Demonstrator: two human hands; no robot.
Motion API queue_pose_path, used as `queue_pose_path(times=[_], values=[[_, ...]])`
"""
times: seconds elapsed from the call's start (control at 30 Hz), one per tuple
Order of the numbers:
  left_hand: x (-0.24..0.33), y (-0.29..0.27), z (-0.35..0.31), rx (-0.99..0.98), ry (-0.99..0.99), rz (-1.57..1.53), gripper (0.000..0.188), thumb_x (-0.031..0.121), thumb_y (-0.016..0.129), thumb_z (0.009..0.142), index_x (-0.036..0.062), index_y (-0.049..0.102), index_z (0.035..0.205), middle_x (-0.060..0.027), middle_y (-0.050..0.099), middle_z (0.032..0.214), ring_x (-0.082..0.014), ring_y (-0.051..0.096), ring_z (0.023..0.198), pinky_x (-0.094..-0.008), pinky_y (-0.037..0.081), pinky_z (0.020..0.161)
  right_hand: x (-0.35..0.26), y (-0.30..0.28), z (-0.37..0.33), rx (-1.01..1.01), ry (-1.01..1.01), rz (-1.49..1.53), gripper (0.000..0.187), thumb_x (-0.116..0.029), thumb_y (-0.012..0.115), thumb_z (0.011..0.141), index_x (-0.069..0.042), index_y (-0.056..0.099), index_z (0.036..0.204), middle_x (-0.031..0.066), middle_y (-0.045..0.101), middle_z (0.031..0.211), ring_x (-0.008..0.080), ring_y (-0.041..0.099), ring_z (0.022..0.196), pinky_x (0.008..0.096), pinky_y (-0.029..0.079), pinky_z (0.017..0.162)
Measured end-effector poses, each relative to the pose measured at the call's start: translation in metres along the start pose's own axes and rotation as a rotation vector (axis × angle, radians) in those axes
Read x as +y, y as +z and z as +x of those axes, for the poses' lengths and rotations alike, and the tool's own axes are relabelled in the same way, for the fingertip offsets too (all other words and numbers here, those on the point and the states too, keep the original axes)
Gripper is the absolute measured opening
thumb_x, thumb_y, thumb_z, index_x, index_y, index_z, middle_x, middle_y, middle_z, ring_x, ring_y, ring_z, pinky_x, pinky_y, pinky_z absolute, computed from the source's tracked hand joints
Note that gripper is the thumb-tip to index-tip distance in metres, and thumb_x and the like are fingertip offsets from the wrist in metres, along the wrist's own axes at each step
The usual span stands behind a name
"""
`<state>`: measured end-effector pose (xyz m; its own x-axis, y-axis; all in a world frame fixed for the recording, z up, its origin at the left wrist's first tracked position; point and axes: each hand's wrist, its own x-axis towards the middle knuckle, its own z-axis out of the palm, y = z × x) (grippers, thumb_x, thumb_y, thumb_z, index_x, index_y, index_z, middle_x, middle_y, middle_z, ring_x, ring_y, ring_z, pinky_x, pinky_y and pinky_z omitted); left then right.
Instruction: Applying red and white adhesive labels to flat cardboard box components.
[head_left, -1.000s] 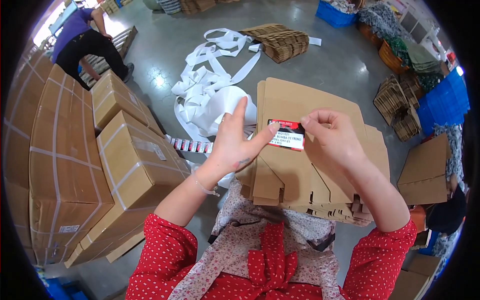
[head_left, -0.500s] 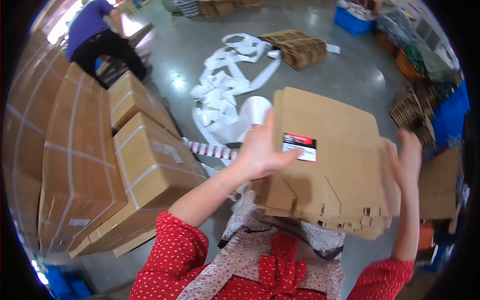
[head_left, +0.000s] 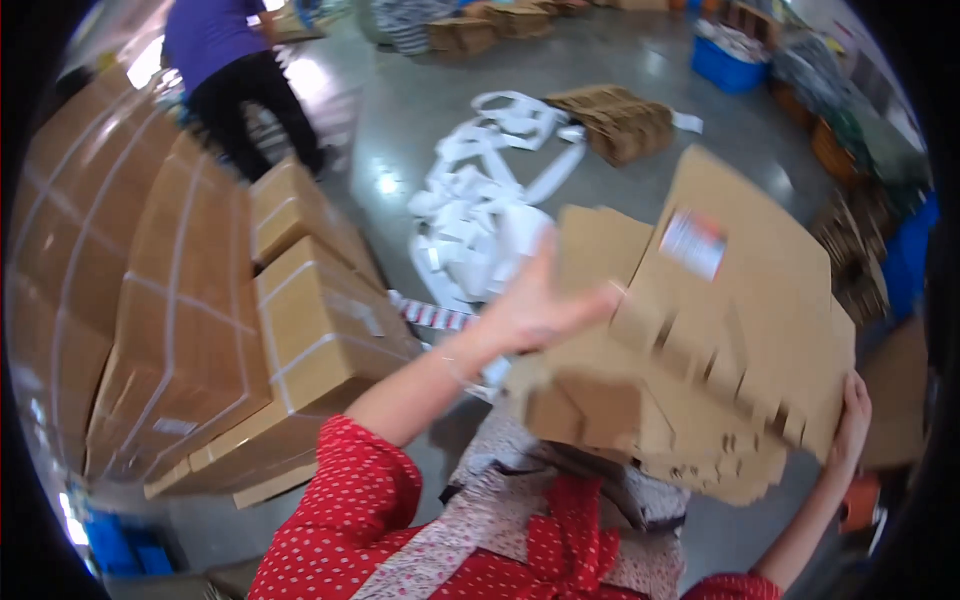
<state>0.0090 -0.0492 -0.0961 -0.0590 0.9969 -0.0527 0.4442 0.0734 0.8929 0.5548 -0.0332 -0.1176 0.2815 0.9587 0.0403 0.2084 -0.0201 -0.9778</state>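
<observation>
A flat, unfolded cardboard box with slots along its lower edge is lifted and tilted above a stack of similar flat cardboard boxes. My right hand grips its right edge, fingers partly hidden. A white label with a red and dark part lies near the raised box's upper left. My left hand, blurred, is spread over the left side of the stack, thumb reaching toward the raised box's left edge. Whether that thumb touches the box I cannot tell. The stack rests in front of my apron.
Large strapped cartons stand at my left. A strip of red-and-white labels runs beside a heap of white paper ribbon. Behind lies a cardboard bundle. Far right stands a blue bin; a person in purple is far left.
The top box, with its label, has been raised and tilted off the stack. My right hand has moved down along its right edge and closed on it. My left hand stays spread.
</observation>
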Motion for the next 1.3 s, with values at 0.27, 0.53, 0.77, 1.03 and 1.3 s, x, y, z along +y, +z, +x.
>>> queue_pose_path(times=[0.27, 0.53, 0.77, 1.03, 1.3], values=[[-0.079, -0.034, 0.045, 0.382, 0.267, -0.095, 0.067, 0.021, 0.071, 0.088, -0.0064, 0.038, 0.139, -0.0227, 0.054, 0.129, -0.0254, 0.052, 0.122, -0.0346, 0.042, 0.103, 0.314, -0.121, 0.013, 0.377, 0.654, 0.17, 0.027, -0.027, 0.063, 0.095, -0.002, 0.067, 0.107, 0.0087, 0.067, 0.093, 0.0211, 0.063, 0.079, 0.0348, 0.052, 0.067], [-0.034, -0.049, 0.062, 0.317, 0.335, -0.199, 0.051, 0.005, 0.06, 0.093, 0.0042, 0.04, 0.14, -0.0063, 0.058, 0.092, -0.0109, 0.053, 0.078, -0.0282, 0.047, 0.071, 0.008, 0.023, 0.019, 0.273, -0.163, 0.013, 0.033, -0.019, 0.063, 0.096, -0.005, 0.057, 0.126, 0.0005, 0.06, 0.094, 0.0049, 0.054, 0.079, 0.0202, 0.041, 0.064], [0.078, -0.035, 0.036, 0.353, 0.671, -0.618, 0.038, 0.008, 0.057, 0.097, 0.0036, 0.044, 0.132, -0.0036, 0.056, 0.085, -0.0067, 0.05, 0.069, -0.0256, 0.043, 0.059, -0.169, 0.298, -0.066, -0.555, -0.732, 0.082, 0.018, -0.002, 0.063, 0.093, -0.003, 0.059, 0.11, 0.0018, 0.062, 0.103, 0.0101, 0.06, 0.094, 0.0263, 0.048, 0.087], [0.085, -0.066, -0.003, 0.314, 0.633, -0.398, 0.026, 0.013, 0.061, 0.099, 0.0016, 0.055, 0.122, -0.0001, 0.061, 0.095, -0.0041, 0.057, 0.083, -0.0211, 0.049, 0.071, -0.182, 0.347, -0.095, -0.619, -0.628, 0.277, 0.022, 0.001, 0.067, 0.089, 0.0, 0.059, 0.11, 0.0028, 0.063, 0.097, 0.0079, 0.06, 0.088, 0.0241, 0.05, 0.08], [0.052, -0.072, -0.008, 0.094, 0.466, -0.583, 0.029, 0.024, 0.059, 0.101, -0.0009, 0.065, 0.113, -0.0013, 0.065, 0.102, -0.0057, 0.059, 0.088, -0.0227, 0.049, 0.081, -0.173, 0.366, -0.101, -0.486, -0.765, 0.114, 0.016, 0.001, 0.072, 0.084, 0.0, 0.066, 0.098, 0.0074, 0.063, 0.086, 0.0123, 0.061, 0.074, 0.0262, 0.051, 0.068]])
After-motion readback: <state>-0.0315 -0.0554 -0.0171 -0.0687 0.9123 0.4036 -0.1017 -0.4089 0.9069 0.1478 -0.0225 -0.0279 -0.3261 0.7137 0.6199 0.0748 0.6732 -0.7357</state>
